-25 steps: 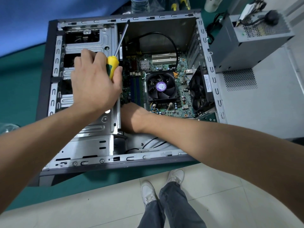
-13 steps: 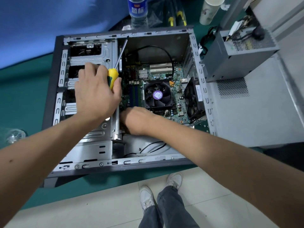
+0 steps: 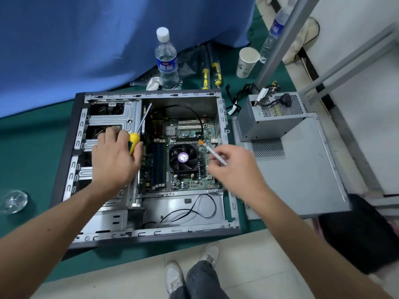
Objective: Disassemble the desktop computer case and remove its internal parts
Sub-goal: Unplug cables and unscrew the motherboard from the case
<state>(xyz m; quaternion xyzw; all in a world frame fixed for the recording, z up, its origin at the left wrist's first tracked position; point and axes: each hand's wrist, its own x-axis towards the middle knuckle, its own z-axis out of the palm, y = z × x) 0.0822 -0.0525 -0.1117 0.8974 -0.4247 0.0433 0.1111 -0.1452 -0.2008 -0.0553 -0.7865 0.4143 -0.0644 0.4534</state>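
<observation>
An open grey metal desktop computer case (image 3: 220, 212) lies on its side on a green mat (image 3: 28, 147), its green motherboard (image 3: 190, 134) and black round cooling fan (image 3: 183, 157) exposed. The left hand (image 3: 112, 158) grips a yellow-and-green-handled screwdriver (image 3: 135, 141) over the silver drive bays (image 3: 112, 117). The right hand (image 3: 235, 171) pinches a thin white cable (image 3: 216, 155) above the fan. A grey boxy power supply (image 3: 269, 119) sits just right of the case.

We see the case (image 3: 149, 234) lying open on the surface (image 3: 32, 152), motherboard (image 3: 185, 160) inside w/ fan (image 3: 183, 157) at centre. Drive cage (image 3: 108, 119) on its left. PSU (image 3: 272, 117) sits on side panel (image 3: 302, 169) to the right. Bottle (image 3: 166, 61) & cup (image 3: 247, 62) behind.
</observation>
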